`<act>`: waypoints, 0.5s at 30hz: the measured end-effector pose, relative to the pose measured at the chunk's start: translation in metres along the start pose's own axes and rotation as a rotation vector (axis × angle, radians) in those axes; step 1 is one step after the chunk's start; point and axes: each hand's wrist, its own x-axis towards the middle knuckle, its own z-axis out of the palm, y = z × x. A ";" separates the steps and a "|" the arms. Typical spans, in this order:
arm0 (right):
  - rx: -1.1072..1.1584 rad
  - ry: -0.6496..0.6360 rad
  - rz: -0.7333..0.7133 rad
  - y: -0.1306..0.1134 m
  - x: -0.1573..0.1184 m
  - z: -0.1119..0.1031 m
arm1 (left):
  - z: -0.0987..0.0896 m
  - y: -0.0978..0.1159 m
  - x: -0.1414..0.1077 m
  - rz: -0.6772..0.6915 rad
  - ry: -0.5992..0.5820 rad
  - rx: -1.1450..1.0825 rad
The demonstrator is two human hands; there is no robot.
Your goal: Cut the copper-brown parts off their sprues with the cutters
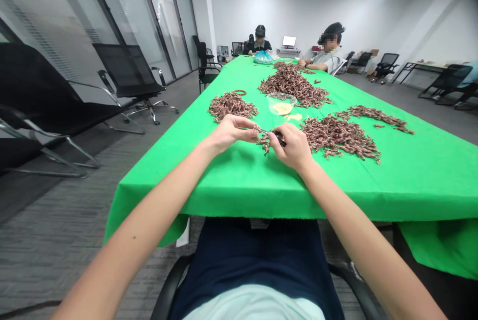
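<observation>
My left hand (233, 132) is closed in a pinch above the near part of the table, with a small brown knobbly piece (257, 128) at its fingertips. My right hand (294, 147) is wrapped round a small dark-handled tool (279, 139), whose metal tip points left and meets the piece. The tool's exact kind is too small to tell. Below and between the hands lie a few similar brown pieces (266, 147). Beside my right hand spreads a pile of brown pieces (339, 136); another pile (232, 108) lies beyond my left hand.
A clear plastic tub (271, 104) with pale yellow contents stands behind the hands, pale bits (293, 117) beside it. Farther along the green-covered table (160, 165) are a large brown pile (293, 83) and a blue bag (263, 57). Two people sit at the far part. Chairs (129, 68) stand left.
</observation>
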 end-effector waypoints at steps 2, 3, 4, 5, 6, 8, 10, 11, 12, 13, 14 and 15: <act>0.016 -0.004 0.005 0.000 0.000 0.000 | 0.000 0.000 0.000 0.004 0.000 0.009; 0.023 -0.008 0.006 -0.001 0.000 0.000 | 0.000 0.000 0.000 0.005 -0.001 0.016; 0.031 -0.012 0.008 -0.001 0.000 0.000 | 0.000 0.000 0.000 0.006 -0.004 0.024; 0.038 -0.016 0.009 -0.001 0.000 0.000 | -0.001 0.000 0.000 0.008 -0.007 0.032; 0.044 -0.019 0.010 -0.001 0.000 0.000 | -0.001 -0.001 0.000 0.014 -0.009 0.038; 0.053 -0.026 0.016 -0.002 0.000 0.000 | -0.002 -0.002 0.001 0.028 -0.013 0.047; 0.056 -0.030 0.022 -0.002 0.001 0.000 | -0.003 -0.003 0.001 0.035 -0.012 0.055; 0.055 -0.032 0.024 -0.003 0.001 0.000 | -0.003 -0.003 0.001 0.035 -0.009 0.057; 0.054 -0.035 0.024 -0.003 0.001 -0.001 | -0.002 -0.003 0.001 0.035 -0.007 0.057; 0.052 -0.038 0.024 -0.003 0.001 -0.001 | -0.002 -0.003 0.001 0.034 -0.002 0.057; 0.051 -0.042 0.024 -0.004 0.001 -0.001 | -0.002 -0.003 0.001 0.033 0.001 0.057; 0.049 -0.046 0.026 -0.004 0.001 -0.001 | -0.002 -0.003 0.001 0.030 0.003 0.058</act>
